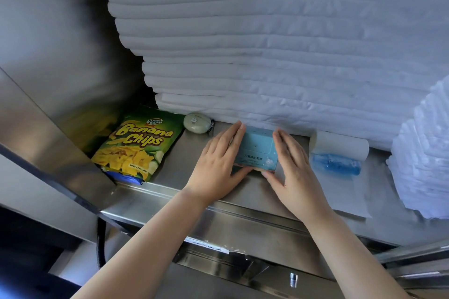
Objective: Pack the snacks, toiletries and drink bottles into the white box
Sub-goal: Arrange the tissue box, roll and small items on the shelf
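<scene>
Blue toiletry box [257, 150] sits on the steel shelf [184, 153], its far end up against the folded linen stack [267, 56]. Left hand [218, 160] flanks its left side and right hand [294, 165] its right, both equally near. Grip: fingers straight and pressed along the sides, thumbs at the near corners, nothing clenched. The lift probably comes toward the person. White box not in view.

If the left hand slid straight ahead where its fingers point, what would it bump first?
Probably the stack of folded white cloths, just past the left hand, though depth is unclear. The blue box lies beside that hand, not ahead.
</scene>
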The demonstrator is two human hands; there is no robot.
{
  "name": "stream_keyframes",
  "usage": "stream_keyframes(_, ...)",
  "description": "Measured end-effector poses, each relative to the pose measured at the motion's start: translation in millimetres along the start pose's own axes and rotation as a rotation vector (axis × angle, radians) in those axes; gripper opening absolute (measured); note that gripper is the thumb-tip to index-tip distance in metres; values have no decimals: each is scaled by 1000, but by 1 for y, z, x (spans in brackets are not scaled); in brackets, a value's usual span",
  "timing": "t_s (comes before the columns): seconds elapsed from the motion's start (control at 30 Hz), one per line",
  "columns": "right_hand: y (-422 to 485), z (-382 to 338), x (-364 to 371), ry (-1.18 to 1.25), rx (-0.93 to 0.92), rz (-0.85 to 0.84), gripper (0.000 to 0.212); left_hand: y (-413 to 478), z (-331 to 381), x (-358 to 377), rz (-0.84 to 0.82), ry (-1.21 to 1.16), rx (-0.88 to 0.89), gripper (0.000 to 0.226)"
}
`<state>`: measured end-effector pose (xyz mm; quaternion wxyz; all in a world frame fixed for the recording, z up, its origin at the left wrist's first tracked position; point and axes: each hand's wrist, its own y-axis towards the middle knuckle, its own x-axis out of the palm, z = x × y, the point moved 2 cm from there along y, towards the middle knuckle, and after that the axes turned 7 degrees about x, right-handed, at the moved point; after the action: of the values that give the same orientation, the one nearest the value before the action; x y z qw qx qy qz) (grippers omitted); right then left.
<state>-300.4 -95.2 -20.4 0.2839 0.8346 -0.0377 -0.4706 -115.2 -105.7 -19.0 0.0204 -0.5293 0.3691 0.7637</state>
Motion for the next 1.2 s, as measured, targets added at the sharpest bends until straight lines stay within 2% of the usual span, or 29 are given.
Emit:
stream_keyframes(0.1, -1, 1, 3, 46, 77, -90, 98, 0, -1, 2, -56, 17, -7, 90)
stream_keyframes(0.3, 0, 2, 4, 127, 98, -119, 91, 4, 0, 3, -65, -12, -3, 86)
stream_keyframes(0.6, -1, 4, 4, 83, 129, -88, 52, 7, 0, 9, -209, -35, -110, 68)
stream_keyframes(0.77, -1, 5, 2, 102, 170, -83, 42, 3, 4, 0, -44, 55, -17, 36)
stream_keyframes(0.87, 0, 4, -2, 121, 140, -11, 36, -2, 6, -3, 25, 77, 73, 39)
stream_keyframes(0.97, 1, 3, -3, 94, 103, 19, 28, -11, 11, -3, -18, 43, 157, 41)
stream_keyframes(1.2, 13, -13, 7, 62, 4, -84, 35, -14, 0, -12, -24, 81, 77, 37)
